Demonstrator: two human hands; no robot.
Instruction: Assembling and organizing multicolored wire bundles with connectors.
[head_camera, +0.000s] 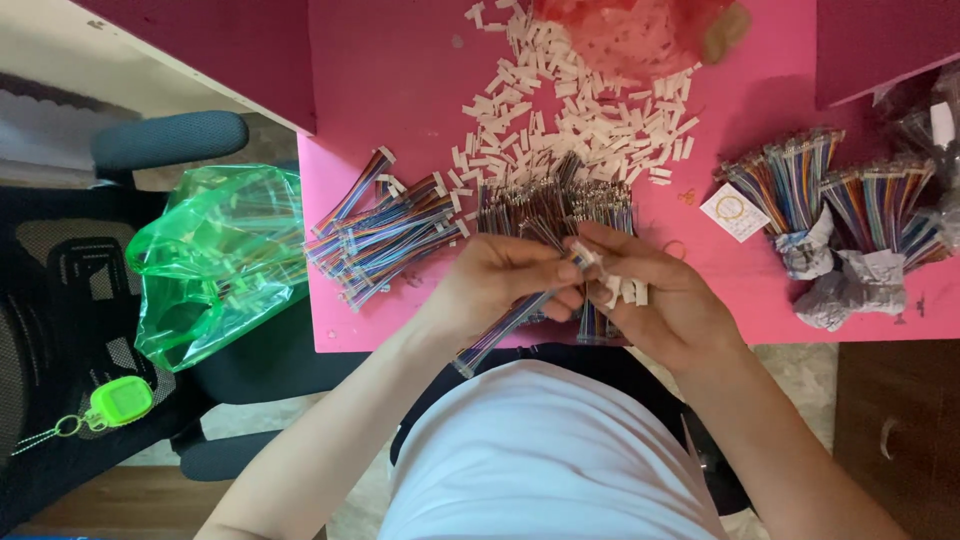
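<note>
My left hand (505, 283) grips a thin multicoloured ribbon cable (500, 332) that slants down past the pink table's near edge. My right hand (655, 295) pinches a small white plastic connector (583, 255) against the cable's upper end and keeps a few more white connectors (628, 291) in its palm. Both hands meet just above a bunch of loose wires with metal tips (550, 205) lying on the pink table (400, 90).
A heap of white connectors (575, 115) spreads at the table's middle back below a red bag (625, 30). Finished cables (385, 235) lie left. Bundled cables in paper wraps (835, 215) lie right. A green plastic bag (215, 260) sits on a black chair (60, 300).
</note>
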